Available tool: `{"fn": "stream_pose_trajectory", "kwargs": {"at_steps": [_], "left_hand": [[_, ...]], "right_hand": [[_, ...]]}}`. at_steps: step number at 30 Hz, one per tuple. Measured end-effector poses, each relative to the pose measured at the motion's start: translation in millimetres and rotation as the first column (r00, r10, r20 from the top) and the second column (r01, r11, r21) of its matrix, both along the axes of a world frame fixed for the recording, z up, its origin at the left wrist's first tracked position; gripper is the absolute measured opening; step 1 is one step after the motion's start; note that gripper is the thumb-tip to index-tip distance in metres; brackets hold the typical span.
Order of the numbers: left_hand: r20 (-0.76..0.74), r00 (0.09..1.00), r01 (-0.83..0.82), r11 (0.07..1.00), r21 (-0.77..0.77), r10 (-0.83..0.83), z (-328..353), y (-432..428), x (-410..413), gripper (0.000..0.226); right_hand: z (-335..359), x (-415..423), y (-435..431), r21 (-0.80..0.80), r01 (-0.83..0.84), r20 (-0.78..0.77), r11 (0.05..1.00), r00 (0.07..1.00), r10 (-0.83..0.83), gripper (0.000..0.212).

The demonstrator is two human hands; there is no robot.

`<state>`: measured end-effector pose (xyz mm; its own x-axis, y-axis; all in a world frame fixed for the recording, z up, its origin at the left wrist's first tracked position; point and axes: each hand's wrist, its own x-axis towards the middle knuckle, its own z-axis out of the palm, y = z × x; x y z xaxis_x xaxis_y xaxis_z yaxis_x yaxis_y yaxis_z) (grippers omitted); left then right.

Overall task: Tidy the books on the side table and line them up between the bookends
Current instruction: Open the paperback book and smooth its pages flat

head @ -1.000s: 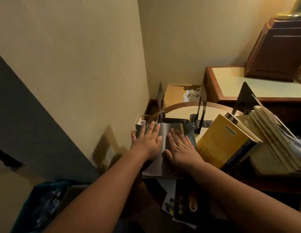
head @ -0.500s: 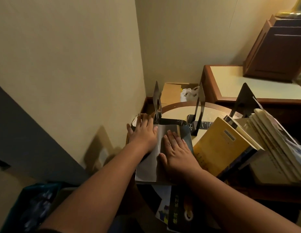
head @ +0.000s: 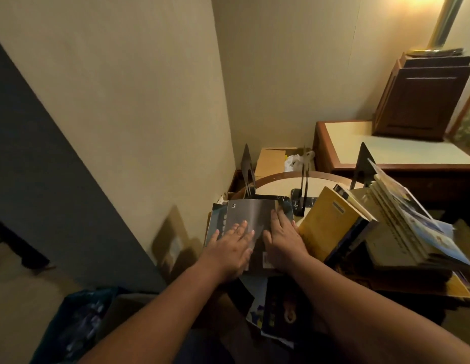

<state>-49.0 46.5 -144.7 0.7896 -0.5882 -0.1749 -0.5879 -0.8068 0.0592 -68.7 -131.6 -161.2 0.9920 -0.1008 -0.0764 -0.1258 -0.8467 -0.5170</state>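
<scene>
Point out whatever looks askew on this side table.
The grey book lies flat under the left hand and right hand. The yellow book and pale stack lean steeply instead of standing upright.

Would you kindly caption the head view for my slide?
Left hand and right hand lie flat on a grey book near a black bookend.

Cardboard box [head: 270,161] and a white plastic bag [head: 296,162] tucked in the corner. Low cabinet [head: 380,145] with a cream top on the right, dark wooden box [head: 422,98] sitting on it. Teal bag [head: 79,319] lower left.
</scene>
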Motion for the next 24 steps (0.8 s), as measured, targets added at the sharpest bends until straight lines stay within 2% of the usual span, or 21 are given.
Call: {"fn": "stream_pose_trajectory", "kwargs": {"at_steps": [7,12,14,17,21,24], "left_hand": [[0.066,0.994,-0.083,0.997,0.001,0.083,33.6,-9.2,27.9,0.052],[0.042,0.969,-0.244,0.969,-0.030,0.245,35.6,-21.9,41.4,0.076],[0.015,0.959,-0.281,0.959,-0.028,0.281,32.5,-29.8,41.8,0.093],[-0.032,0.951,-0.306,0.949,0.079,0.309,30.1,-43.2,46.4,0.113],[-0.072,0.947,-0.304,0.944,0.127,0.314,37.4,-53.9,54.3,0.109],[-0.050,0.956,-0.273,0.942,0.196,0.288,39.9,-53.5,51.8,0.105]], "right_hand": [[-1.0,-1.0,-11.3,-0.104,-0.132,-0.114,0.986,0.986,0.120,0.076],[-7.5,-1.5,-11.3,-0.155,-0.151,-0.130,0.976,0.983,0.131,0.073],[-6.4,-0.7,-12.7,-0.188,-0.177,-0.151,0.966,0.977,0.150,0.074],[-4.9,-0.1,-12.6,-0.199,-0.199,-0.172,0.960,0.971,0.165,0.079],[-6.5,1.0,-14.4,-0.155,-0.177,-0.141,0.972,0.978,0.155,0.075],[-9.0,1.6,-18.2,-0.149,-0.216,-0.167,0.965,0.967,0.191,0.093]]}}
